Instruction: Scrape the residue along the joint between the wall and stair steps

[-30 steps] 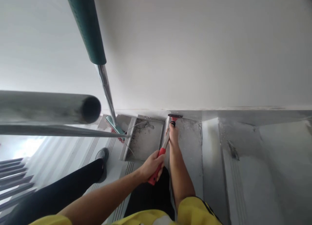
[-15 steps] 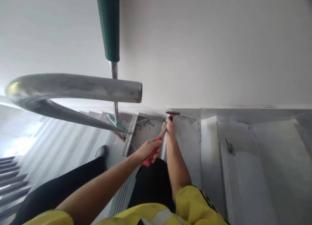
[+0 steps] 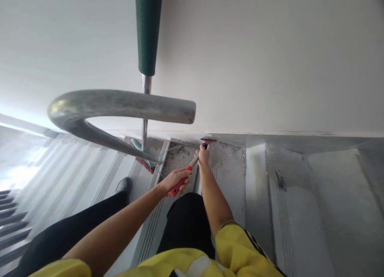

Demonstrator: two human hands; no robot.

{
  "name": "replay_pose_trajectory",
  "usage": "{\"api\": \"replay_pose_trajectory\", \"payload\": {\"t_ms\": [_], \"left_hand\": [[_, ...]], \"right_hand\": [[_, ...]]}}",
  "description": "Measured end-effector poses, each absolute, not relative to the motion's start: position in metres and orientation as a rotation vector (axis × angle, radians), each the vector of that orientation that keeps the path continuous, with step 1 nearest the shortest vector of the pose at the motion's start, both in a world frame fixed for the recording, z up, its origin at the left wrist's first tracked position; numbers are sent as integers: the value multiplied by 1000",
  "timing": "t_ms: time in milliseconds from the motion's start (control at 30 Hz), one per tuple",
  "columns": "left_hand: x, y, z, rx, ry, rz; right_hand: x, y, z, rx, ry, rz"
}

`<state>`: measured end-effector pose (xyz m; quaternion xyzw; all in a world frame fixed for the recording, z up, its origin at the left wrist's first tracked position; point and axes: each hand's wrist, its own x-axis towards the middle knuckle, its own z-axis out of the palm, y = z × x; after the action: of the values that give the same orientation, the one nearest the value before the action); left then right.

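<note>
My left hand (image 3: 175, 180) grips the red handle of a long scraper (image 3: 183, 175) whose metal shaft runs up to a red and black blade head (image 3: 209, 140) set against the foot of the white wall. My right hand (image 3: 204, 158) is closed on the shaft just behind that head. The blade rests on a dusty grey stair tread (image 3: 228, 169) by the wall. Both arms reach forward from yellow sleeves.
A grey metal handrail (image 3: 120, 105) curves across the left. A broom with a green grip (image 3: 148, 29) and a teal head (image 3: 140, 149) leans there. Dusty steps (image 3: 315, 197) rise to the right. My black-trousered leg and shoe (image 3: 123, 186) stand on lower steps.
The view has swung right, so the handrail and broom slid rightwards in the frame. Both hands stayed on the scraper and the left hand drew closer to the right one.
</note>
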<state>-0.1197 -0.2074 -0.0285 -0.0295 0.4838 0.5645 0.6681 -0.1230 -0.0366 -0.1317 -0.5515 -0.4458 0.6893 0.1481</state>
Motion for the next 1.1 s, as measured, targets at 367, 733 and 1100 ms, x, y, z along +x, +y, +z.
{"api": "replay_pose_trajectory", "payload": {"t_ms": [367,733,1100], "left_hand": [[-122,-226,-12,-76,1077,1303],[-103,-244,7,-36,1146,1335],[-102,-274,-64,783,1530,587]], "right_hand": [[-131,-52,-109,-1557,-1211,1902],[-127,-76,-74,-1492,-1183,2034],[-78,-63,-112,-1386,-2294,1668]]}}
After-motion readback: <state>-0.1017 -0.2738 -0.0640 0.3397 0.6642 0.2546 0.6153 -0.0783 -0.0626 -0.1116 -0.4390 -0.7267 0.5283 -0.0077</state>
